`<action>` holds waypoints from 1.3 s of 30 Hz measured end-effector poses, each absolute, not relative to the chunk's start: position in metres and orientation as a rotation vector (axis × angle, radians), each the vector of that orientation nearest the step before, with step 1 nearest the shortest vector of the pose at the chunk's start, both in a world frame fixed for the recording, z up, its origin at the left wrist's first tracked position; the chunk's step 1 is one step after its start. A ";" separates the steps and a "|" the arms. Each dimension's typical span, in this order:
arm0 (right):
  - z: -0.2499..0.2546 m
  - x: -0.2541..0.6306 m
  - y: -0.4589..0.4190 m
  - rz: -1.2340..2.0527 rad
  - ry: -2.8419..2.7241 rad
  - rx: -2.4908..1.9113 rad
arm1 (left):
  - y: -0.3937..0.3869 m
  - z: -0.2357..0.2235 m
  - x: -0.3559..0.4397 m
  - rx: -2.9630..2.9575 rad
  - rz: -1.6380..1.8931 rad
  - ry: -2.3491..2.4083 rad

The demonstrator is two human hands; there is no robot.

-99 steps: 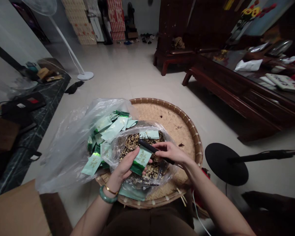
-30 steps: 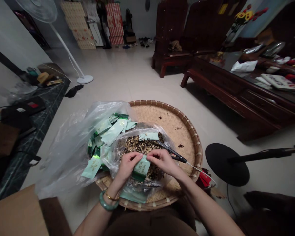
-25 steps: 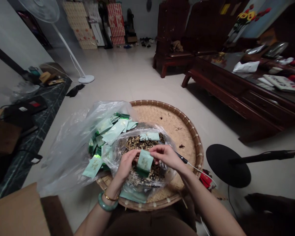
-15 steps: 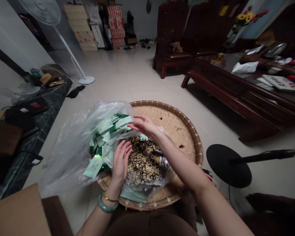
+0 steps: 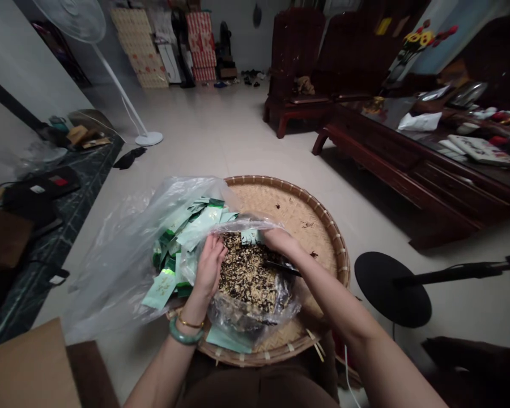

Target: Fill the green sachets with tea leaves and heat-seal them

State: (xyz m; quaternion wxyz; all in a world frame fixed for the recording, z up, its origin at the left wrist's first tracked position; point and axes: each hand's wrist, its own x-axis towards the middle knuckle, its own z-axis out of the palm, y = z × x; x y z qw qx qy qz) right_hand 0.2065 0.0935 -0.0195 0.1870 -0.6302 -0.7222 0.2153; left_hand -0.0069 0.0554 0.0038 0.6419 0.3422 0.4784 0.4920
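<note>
A clear plastic bag [image 5: 232,313] lies wide on a round woven bamboo tray [image 5: 344,249], filled with a loose dark and pale-yellow dried mix [image 5: 250,277]. My left hand [image 5: 210,263] pinches the bag's left rim with its fingertips. At the far right rim, my right hand [image 5: 279,240] is closed on the plastic, its fingertips partly hidden. A pale green packet [image 5: 250,237] sits inside at the far side of the mix. Below my right hand, a dark-handled utensil [image 5: 283,268] lies across the mix, its working end unclear.
To the left, a larger plastic bag [image 5: 123,266] holds several green packets [image 5: 161,289]. Another green sheet [image 5: 227,339] lies under the near side of the mix bag. A black round stand base [image 5: 393,289] stands at right, a cardboard box [image 5: 29,368] at lower left.
My right hand has come down from above the green packets, moving right to the bag's far rim and closing on it. My left fingers have drawn together on the left rim.
</note>
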 end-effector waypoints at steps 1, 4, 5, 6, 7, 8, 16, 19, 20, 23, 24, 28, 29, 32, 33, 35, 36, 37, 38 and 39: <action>-0.021 0.205 0.098 0.601 -2.044 -1.774 | 0.058 0.006 -0.007 0.798 1.108 1.099; -0.019 0.202 0.102 0.556 -2.114 -1.782 | 0.059 0.009 -0.007 0.787 1.083 1.121; -0.017 0.201 0.101 0.541 -2.130 -1.771 | 0.059 0.009 -0.007 0.767 1.086 1.125; -0.014 0.200 0.098 0.529 -2.148 -1.754 | 0.058 0.009 -0.007 0.746 1.092 1.125; -0.011 0.199 0.094 0.519 -2.166 -1.732 | 0.057 0.009 -0.006 0.731 1.100 1.122; -0.009 0.198 0.089 0.512 -2.185 -1.708 | 0.056 0.008 -0.006 0.718 1.106 1.120; -0.018 0.171 0.036 0.236 -1.985 -1.070 | 0.044 0.002 -0.006 0.777 0.875 1.049; -0.020 0.169 0.024 0.371 -1.890 -1.094 | 0.039 -0.001 -0.008 0.915 0.768 1.015; -0.018 0.170 0.022 0.424 -1.829 -1.145 | 0.037 -0.002 -0.008 0.964 0.765 1.028; -0.012 0.174 0.021 0.508 -1.674 -1.297 | 0.033 -0.005 -0.007 1.095 0.804 1.066; -0.010 0.174 0.021 0.504 -1.671 -1.314 | 0.032 -0.005 -0.006 1.128 0.815 1.070; -0.010 0.169 0.019 0.386 -1.733 -1.302 | 0.031 -0.007 -0.003 1.181 0.825 1.070; -0.011 0.167 0.018 0.361 -1.734 -1.296 | 0.031 -0.008 -0.003 1.182 0.822 1.071; -0.013 0.164 0.014 0.333 -1.713 -1.265 | 0.030 -0.008 -0.003 1.202 0.812 1.074; -0.014 0.164 0.014 0.335 -1.701 -1.261 | 0.030 -0.009 -0.003 1.217 0.809 1.075; -0.013 0.165 0.014 0.328 -1.668 -1.294 | 0.030 -0.009 -0.003 1.255 0.801 1.084; -0.011 0.166 0.015 0.325 -1.659 -1.321 | 0.029 -0.009 -0.003 1.277 0.794 1.091; -0.010 0.167 0.015 0.328 -1.660 -1.344 | 0.029 -0.009 -0.004 1.304 0.792 1.100; -0.009 0.168 0.016 0.337 -1.671 -1.355 | 0.029 -0.008 -0.005 1.341 0.801 1.111; -0.008 0.169 0.017 0.356 -1.691 -1.350 | 0.030 -0.007 -0.006 1.388 0.814 1.123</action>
